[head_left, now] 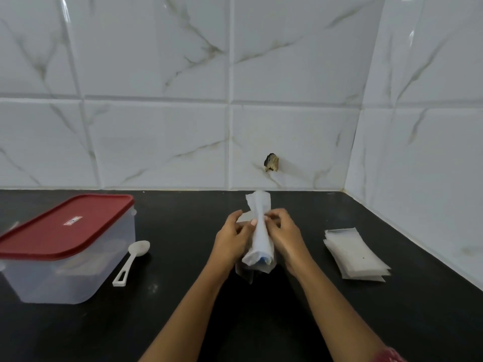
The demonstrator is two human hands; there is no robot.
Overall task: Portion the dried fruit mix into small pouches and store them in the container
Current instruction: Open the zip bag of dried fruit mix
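Black surface, marble-tile wall. Left hand and right hand grip the white twisted bag mid-surface, fingers pinching its neck. Risk: the neck bursts open and mix scatters, missing the pouches and lidded container.

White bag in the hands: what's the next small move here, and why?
Probably untwist the neck of the white bag and spread it open. The left hand and right hand both pinch that twisted neck, so nothing can be scooped yet. The spoon lies beside the lidded container, and the small pouches sit stacked flat on the right.
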